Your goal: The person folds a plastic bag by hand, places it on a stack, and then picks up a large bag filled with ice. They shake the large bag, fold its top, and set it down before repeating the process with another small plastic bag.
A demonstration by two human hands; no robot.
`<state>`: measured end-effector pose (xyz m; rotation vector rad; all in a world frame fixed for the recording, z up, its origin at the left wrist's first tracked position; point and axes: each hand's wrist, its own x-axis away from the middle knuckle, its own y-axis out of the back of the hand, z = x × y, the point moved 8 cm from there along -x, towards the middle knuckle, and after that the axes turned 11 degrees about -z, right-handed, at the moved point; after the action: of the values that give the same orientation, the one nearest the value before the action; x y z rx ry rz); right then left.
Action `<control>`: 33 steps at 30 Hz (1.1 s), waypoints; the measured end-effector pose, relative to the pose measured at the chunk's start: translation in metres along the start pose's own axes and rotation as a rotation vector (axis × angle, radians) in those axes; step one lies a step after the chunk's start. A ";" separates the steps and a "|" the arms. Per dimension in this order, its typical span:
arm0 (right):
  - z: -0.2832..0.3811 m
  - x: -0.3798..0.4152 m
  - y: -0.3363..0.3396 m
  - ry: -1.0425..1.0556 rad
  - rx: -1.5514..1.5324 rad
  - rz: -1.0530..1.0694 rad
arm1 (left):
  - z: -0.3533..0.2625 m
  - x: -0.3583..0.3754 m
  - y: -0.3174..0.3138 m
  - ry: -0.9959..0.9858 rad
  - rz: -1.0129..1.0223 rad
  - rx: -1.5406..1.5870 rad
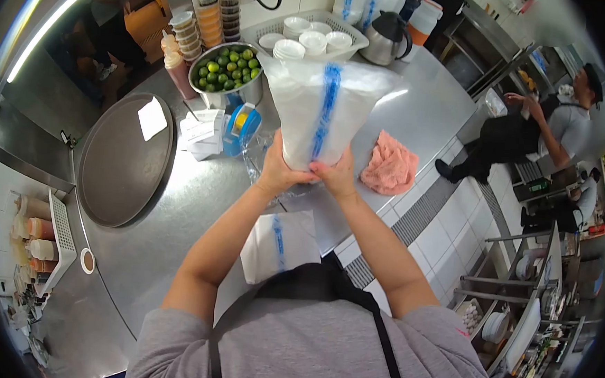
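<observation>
A thick bundle of white plastic bags [297, 112] with a blue printed stripe is held up in front of me, over the steel counter. My left hand [281, 168] grips its lower left edge. On the lower right, my right hand [335, 175] is closed around it, thumb across the front. Behind my left hand lies crumpled clear plastic wrap [255, 151], partly hidden. Close to my body, a second white bag bundle [281, 246] with a blue stripe lies on the counter.
On the counter [208, 266] are a round brown tray [120, 171], a pot of limes [227, 91], a blue tape dispenser [242, 126], a pink cloth [390, 165] and a basket of white bowls [356, 45]. A person [562, 129] stands at the right.
</observation>
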<state>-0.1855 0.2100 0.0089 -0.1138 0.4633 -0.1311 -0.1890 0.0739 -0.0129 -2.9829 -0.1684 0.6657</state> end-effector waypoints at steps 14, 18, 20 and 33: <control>0.010 0.120 0.042 0.257 0.747 0.471 | -0.063 0.123 0.103 0.358 0.072 -0.582; 0.028 0.148 -0.013 0.285 0.567 0.861 | -0.059 0.150 0.087 0.457 0.288 -0.550; 0.021 0.145 -0.019 0.259 0.597 0.890 | -0.065 0.153 0.074 0.359 0.348 -0.558; 0.072 0.082 -0.013 0.372 0.523 0.433 | -0.075 0.090 0.087 0.180 -0.038 -0.520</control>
<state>-0.0812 0.1901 0.0386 0.5316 0.7982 0.1579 -0.0676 -0.0047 0.0084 -3.4991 -0.4479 0.3904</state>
